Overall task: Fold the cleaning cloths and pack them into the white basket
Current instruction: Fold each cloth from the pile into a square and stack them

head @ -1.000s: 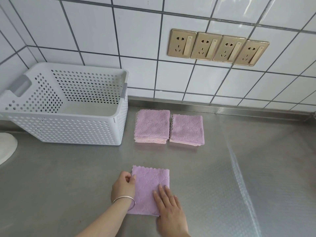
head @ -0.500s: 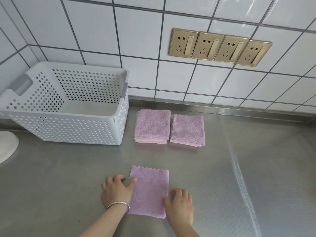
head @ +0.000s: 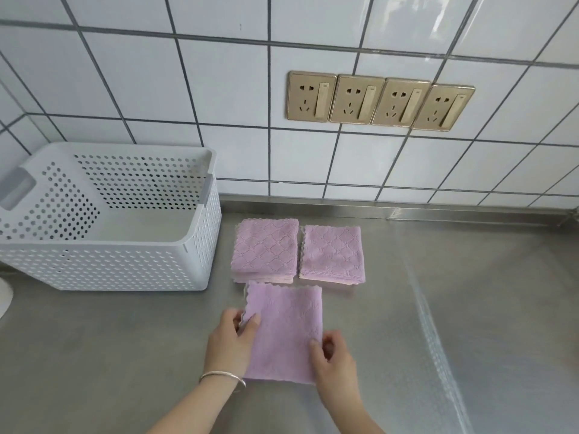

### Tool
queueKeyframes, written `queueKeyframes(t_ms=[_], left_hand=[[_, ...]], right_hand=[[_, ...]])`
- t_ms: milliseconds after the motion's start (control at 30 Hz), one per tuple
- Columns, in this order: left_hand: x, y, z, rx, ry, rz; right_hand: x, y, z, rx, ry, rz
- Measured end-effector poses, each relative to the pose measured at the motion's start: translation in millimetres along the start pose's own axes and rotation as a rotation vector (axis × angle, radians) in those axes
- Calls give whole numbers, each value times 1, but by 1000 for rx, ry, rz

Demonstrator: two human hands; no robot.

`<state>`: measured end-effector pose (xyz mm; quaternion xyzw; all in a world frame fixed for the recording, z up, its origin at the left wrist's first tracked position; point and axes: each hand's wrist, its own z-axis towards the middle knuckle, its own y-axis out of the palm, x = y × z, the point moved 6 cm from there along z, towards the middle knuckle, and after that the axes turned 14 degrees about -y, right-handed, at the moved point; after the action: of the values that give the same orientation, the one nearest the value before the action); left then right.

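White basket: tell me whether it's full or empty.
Empty as far as visible: the white basket shows a bare floor; all purple cloths lie outside on the counter.

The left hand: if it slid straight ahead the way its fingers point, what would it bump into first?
Probably the left stack of folded purple cloths, just beyond the cloth that the left hand pinches; depth is hard to judge.

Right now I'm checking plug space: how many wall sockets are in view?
4, in one row on the tiled wall: first socket, second socket, third socket, fourth socket, left to right. None looks hidden.
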<state>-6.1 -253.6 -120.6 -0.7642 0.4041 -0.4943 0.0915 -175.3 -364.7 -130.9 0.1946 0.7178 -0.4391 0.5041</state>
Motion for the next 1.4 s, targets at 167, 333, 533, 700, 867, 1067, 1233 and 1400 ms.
queueKeyframes(t_ms=[167,333,533,700,867,1067,1233,1400], left_hand=[[104,29,9,-35,181,-27],[158,77,36,-58,223,110],[168,124,73,-11,184,181],[159,148,85,44,197,374],[158,162,89,111,229,538],[152,176,98,-34,102,443],[151,176,105,-117,-78,366],[153,176,99,-175,-187,365]], right_hand=[[-29,-55,73,162,-54,87],[-16,-81,138,199,30,70],[13,-85,188,146,148,10],[33,-81,194,130,182,-90],[44,-76,199,92,211,-194],[47,-69,218,10,247,-200],[57,-59,228,-57,400,-69],[64,-68,224,-84,493,194]])
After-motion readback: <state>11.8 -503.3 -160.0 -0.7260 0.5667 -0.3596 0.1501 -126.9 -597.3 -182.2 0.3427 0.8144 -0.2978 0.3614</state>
